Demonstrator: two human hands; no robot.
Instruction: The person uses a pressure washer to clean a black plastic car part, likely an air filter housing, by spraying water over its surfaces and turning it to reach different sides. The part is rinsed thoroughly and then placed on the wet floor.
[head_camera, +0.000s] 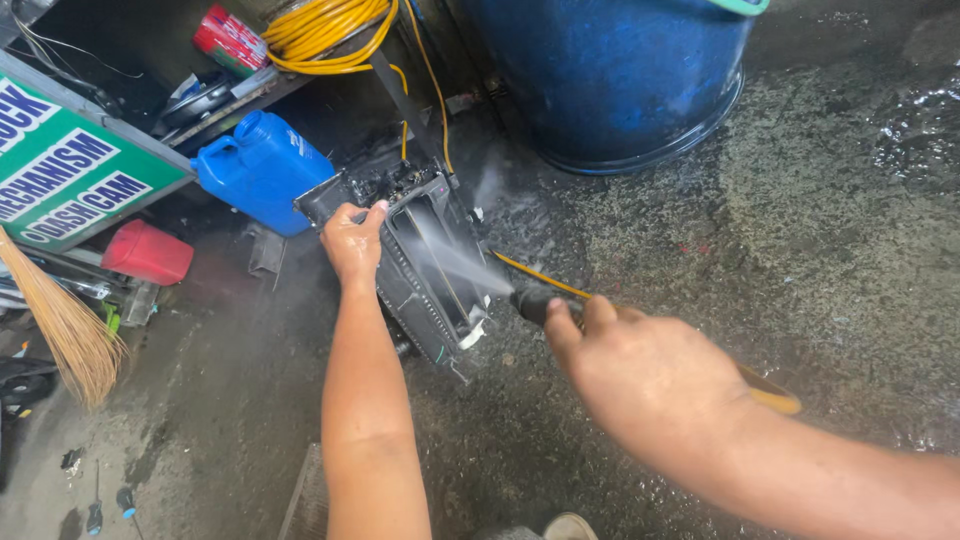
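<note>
Big blue barrel (620, 80) sits at the back on the wet concrete floor (830, 230), blue jug (262, 170) to its left. Between them, black finned part (425, 265) stands tilted on edge on the floor; my left hand (352, 240) is closed on its top rim w/ a firm grip, so the face meets the spray. Right hand (645, 375) is wrapped round the spray nozzle (535, 302), aimed at the fins, yellow hose trailing behind.
</note>
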